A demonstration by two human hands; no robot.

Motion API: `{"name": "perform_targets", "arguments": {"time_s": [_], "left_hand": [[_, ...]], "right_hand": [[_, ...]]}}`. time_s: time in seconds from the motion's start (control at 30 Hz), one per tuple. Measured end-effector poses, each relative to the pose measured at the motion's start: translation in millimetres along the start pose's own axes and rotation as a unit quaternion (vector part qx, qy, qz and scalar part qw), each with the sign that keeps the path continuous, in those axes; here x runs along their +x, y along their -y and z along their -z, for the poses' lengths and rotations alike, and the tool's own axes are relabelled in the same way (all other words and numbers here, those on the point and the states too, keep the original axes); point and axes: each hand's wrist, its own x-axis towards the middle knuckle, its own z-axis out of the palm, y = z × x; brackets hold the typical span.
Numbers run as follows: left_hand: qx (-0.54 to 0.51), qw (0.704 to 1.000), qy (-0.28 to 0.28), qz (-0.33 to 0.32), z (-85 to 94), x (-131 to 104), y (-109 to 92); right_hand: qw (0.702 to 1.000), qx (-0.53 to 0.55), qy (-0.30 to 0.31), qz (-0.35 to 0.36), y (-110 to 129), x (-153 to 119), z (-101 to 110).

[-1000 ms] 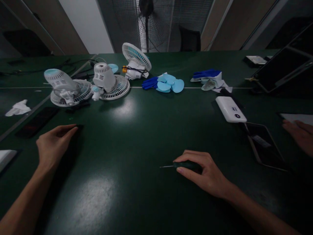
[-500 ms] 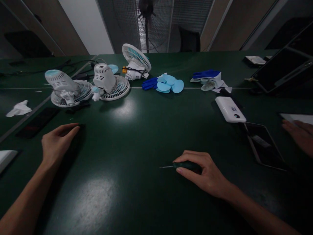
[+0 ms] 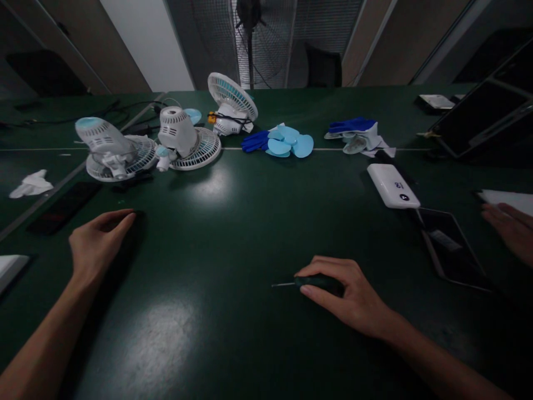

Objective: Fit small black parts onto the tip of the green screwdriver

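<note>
My right hand (image 3: 350,291) is closed round the dark handle of a screwdriver (image 3: 318,284). The screwdriver lies low over the green table (image 3: 225,239), its thin metal shaft pointing left. At the left, my left hand (image 3: 97,239) rests on the table with thumb and fingertips pinched together. A small dark spot shows at those fingertips, too dim to tell whether it is a thing or a shadow. Beyond that hand lie a dark phone-like slab (image 3: 64,206) and a white fan head (image 3: 110,150) resting on its grille.
Two more white fans (image 3: 179,133) (image 3: 231,105) stand at the back left. A light-blue fan blade (image 3: 290,142) lies by blue gloves (image 3: 255,141); another glove pair (image 3: 353,133) is further right. A white power bank (image 3: 393,186) and a phone (image 3: 453,247) lie near another person's hand (image 3: 510,230).
</note>
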Motion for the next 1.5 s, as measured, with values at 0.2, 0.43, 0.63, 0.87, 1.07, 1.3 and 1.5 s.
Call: {"name": "perform_targets", "arguments": {"time_s": [0.2, 0.43, 0.63, 0.87, 1.07, 1.3, 1.5], "left_hand": [[0.004, 1.0, 0.003, -0.017, 1.6, -1.3, 1.1], [-0.034, 0.964, 0.09, -0.249, -15.1, -37.4, -36.4], [-0.141, 0.835, 0.266, -0.46, -50.1, -119.7, -107.7], [-0.22, 0.783, 0.356, -0.46, -66.4, -160.5, -141.6], [-0.22, 0.789, 0.375, -0.433, -64.7, -157.3, -138.3], [-0.204, 0.787, 0.396, -0.426, -66.2, -156.8, -137.9], [-0.196, 0.784, 0.409, -0.424, -66.0, -157.7, -137.8]], "right_hand": [[1.0, 0.003, 0.006, 0.0, -1.2, -0.6, -0.4], [1.0, -0.008, -0.004, 0.019, 1.7, 1.4, -0.2], [1.0, -0.007, -0.008, 0.015, 4.5, 2.7, -0.7], [0.999, -0.034, -0.017, 0.036, 3.2, 1.2, -2.3], [0.998, -0.044, -0.039, 0.037, 2.7, 1.3, -3.0], [0.997, -0.055, -0.039, 0.033, 3.7, 1.6, -4.2], [0.997, -0.046, -0.029, 0.051, 3.3, 1.4, -7.0]]}}
